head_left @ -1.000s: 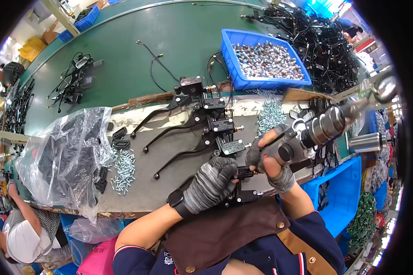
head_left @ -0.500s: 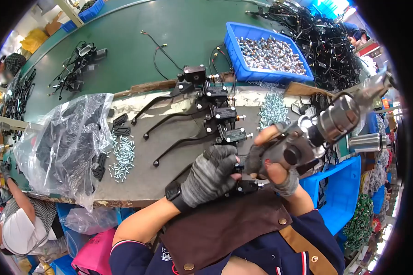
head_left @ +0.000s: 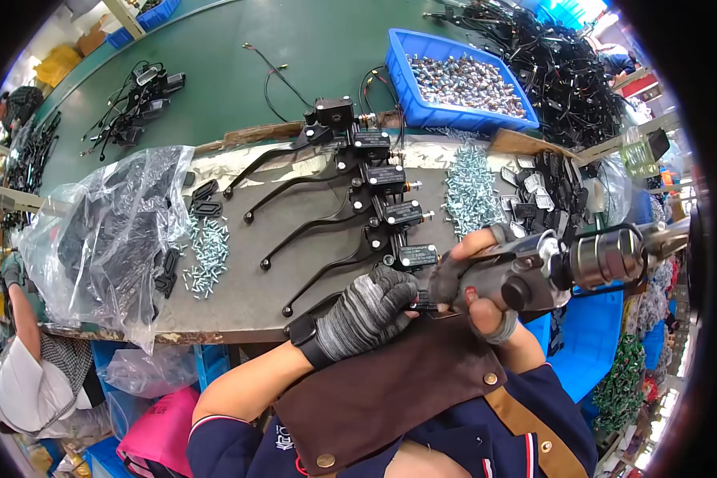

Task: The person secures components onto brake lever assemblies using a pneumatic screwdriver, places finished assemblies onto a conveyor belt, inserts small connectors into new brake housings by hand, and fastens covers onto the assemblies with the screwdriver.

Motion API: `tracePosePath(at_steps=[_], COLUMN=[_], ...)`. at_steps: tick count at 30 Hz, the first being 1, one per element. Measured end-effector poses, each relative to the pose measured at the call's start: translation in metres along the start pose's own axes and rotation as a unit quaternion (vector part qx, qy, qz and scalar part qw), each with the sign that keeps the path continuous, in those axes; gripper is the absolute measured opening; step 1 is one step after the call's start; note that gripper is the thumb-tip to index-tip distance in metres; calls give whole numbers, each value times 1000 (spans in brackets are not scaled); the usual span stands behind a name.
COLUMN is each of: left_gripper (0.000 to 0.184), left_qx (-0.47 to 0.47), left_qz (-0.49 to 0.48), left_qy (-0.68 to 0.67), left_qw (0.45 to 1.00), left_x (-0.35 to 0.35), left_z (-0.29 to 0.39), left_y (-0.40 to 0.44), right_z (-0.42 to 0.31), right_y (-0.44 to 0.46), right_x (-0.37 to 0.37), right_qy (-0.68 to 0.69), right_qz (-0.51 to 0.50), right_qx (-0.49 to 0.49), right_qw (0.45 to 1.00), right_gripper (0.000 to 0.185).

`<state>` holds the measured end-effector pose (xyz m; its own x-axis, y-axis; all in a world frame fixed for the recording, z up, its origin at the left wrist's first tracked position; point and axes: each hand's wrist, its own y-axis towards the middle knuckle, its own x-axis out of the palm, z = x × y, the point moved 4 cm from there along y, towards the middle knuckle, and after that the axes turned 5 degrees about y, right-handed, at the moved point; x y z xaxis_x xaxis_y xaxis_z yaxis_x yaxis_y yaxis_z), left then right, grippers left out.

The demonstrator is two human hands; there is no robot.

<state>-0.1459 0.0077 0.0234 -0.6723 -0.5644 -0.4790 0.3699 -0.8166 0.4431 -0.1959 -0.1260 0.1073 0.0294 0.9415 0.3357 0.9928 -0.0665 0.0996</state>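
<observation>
A row of black brake lever assemblies (head_left: 385, 177) lies on the grey work surface, their curved levers pointing left. My left hand (head_left: 362, 315), in a grey knit fingerless glove, is closed around the nearest brake lever assembly (head_left: 425, 301), which it mostly covers. My right hand (head_left: 479, 279), gloved too, grips a metal power screwdriver (head_left: 526, 275). The tool lies nearly level, its rear end toward the right. Its tip is hidden by my fingers, close to my left hand, so contact cannot be made out.
Loose silver screws lie in piles left (head_left: 207, 259) and right (head_left: 474, 187) of the levers. Behind stands a blue bin of small metal parts (head_left: 462, 84). Small black parts (head_left: 534, 191) sit at right, a clear plastic bag (head_left: 107, 239) at left. Another person (head_left: 36, 374) works far left.
Both hands have shifted along the row toward my body, uncovering a fourth lever. The screwdriver's rear end has swung down to nearly level, exposing the small black parts.
</observation>
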Motion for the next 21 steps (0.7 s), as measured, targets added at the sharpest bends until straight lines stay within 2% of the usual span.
tracePosePath(at_steps=[4, 8, 12, 16, 19, 21], left_gripper=[23, 22, 22, 18, 20, 23], left_qx=[0, -25, 8, 5, -23, -26], left_qz=[32, 12, 25, 23, -9, -10], left_qy=[-4, 9, 15, 5, -1, -11], left_qw=[999, 1000, 1000, 1000, 1000, 1000], left_x=[1, 2, 1, 0, 2, 0], left_z=[0, -2, 1, 1, -2, 0], left_y=[-2, -2, 0, 1, -2, -2], right_z=[-3, 5, 8, 7, -1, 8], right_y=[-2, -6, -10, -4, 3, 4], right_x=[-11, -15, -20, -13, 6, 10], right_qy=[-23, -33, -61, -19, 34, 34], right_qz=[36, 25, 52, 29, -40, -42], right_qx=[-10, -9, 13, 3, -44, -35], right_qw=[999, 999, 997, 999, 998, 998], right_gripper=[56, 53, 55, 54, 53, 54])
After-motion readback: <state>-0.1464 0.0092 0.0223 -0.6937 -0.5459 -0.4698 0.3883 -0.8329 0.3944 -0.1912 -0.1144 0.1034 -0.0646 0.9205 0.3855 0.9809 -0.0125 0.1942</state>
